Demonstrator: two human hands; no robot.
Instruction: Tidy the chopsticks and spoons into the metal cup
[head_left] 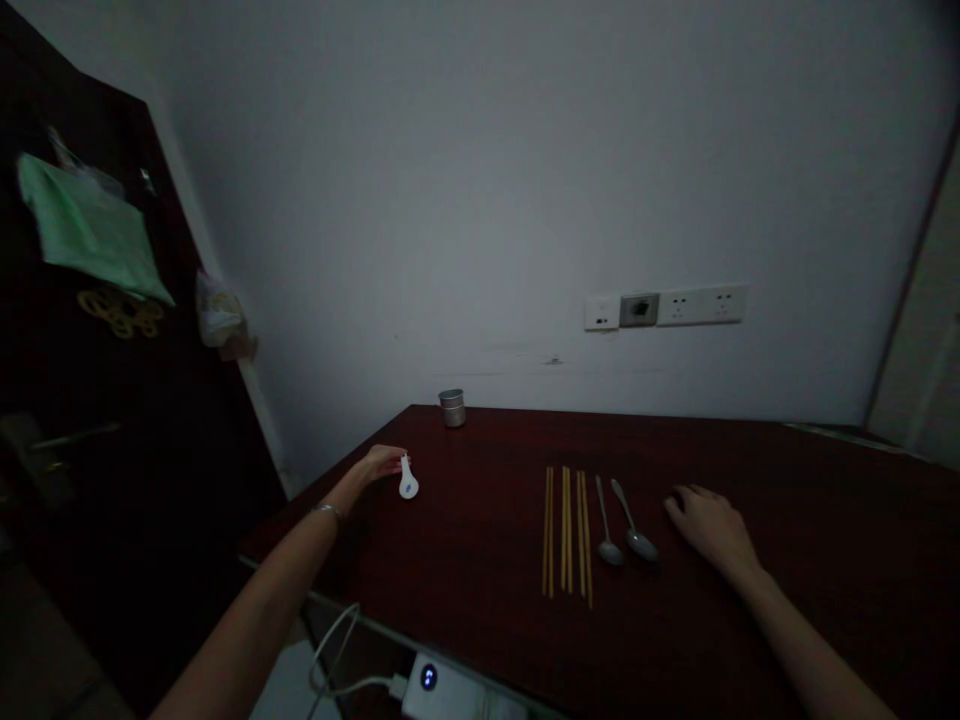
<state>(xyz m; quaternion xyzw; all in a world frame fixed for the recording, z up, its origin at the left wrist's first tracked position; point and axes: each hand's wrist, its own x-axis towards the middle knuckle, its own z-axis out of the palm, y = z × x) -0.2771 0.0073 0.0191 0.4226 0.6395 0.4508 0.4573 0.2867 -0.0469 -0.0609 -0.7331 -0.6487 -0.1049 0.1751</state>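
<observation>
Chopsticks (567,530) lie in three pairs on the dark red table (480,560), nearly parallel, and just to the right of them are two metal spoons, the smaller one (609,552) beside the larger one (642,545). The left hand (384,461) is at the left part of the table, with its fingertips closed on the handle top of a white spoon (408,486), whose bowl points toward the person. The right hand (711,525) rests palm down on the table, to the right of the larger metal spoon, near it but not touching; it holds nothing that can be seen, and its fingers are slightly bent. The two hands are well apart. Behind the white spoon, near the wall (495,200), a metal cup (453,409) stands upright.
</observation>
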